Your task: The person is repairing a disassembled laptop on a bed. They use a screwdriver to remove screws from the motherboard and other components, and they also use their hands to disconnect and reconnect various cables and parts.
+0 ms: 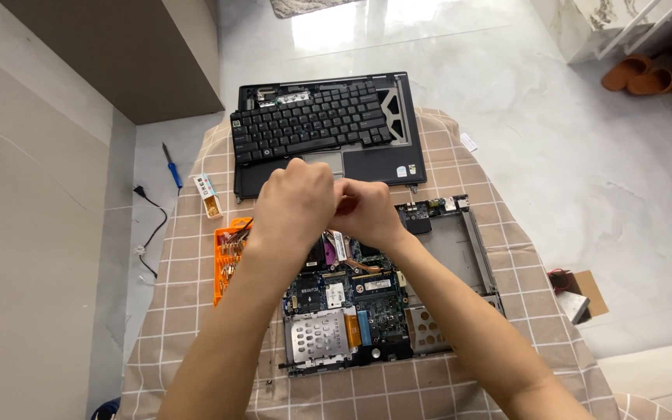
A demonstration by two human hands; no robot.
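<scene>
Above the bared green laptop board (351, 299), left hand (293, 206) and right hand (367, 211) press together, closed.

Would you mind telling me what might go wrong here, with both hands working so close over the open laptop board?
1. The left hand and right hand meet directly above the exposed circuit board; a slip might knock its components.
2. The loosened keyboard lies skewed on the upper case near the table's far edge and could slide.
3. The open orange bit case beside the left forearm may get nudged and spill.
</scene>
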